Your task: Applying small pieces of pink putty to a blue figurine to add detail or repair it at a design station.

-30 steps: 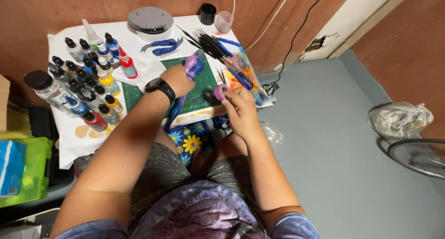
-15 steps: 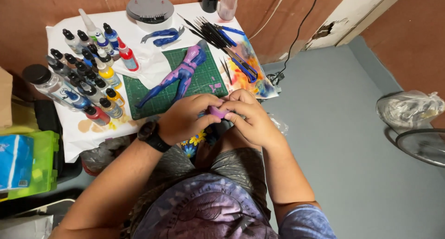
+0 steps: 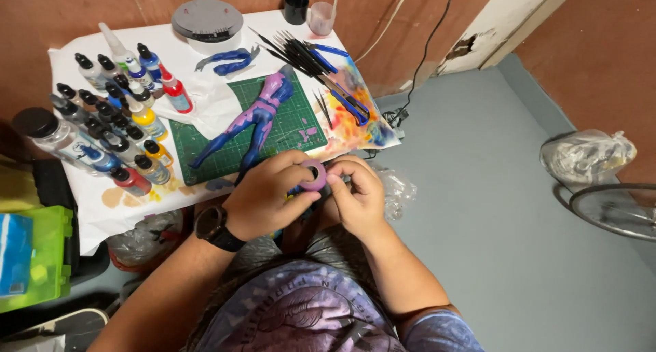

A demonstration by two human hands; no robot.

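Near the middle of the frame, just below the table's (image 3: 89,215) near edge, both hands meet around a small purple ring-shaped piece (image 3: 313,175). The left hand (image 3: 268,196), with a dark watch (image 3: 213,227) on its wrist, pinches the ring between thumb and fingers. The right hand (image 3: 355,198) curls in from the right, its fingertips touching the ring's right side and closing on it too.

The ring is held off the table, over the lap, by fingertips alone. A slip would likely drop it to the grey floor (image 3: 492,208) or into the clutter below. Wet colour, if there is any, could smear onto the fingers.

Both forearms angle up from the lower frame and converge, wrists bent inward, knuckles towards the camera. Just above the hands a purple and blue figure (image 3: 256,120) lies on the green cutting mat (image 3: 287,127), with paint bottles (image 3: 116,120) massed at upper left and brushes (image 3: 301,51) fanned at upper centre.
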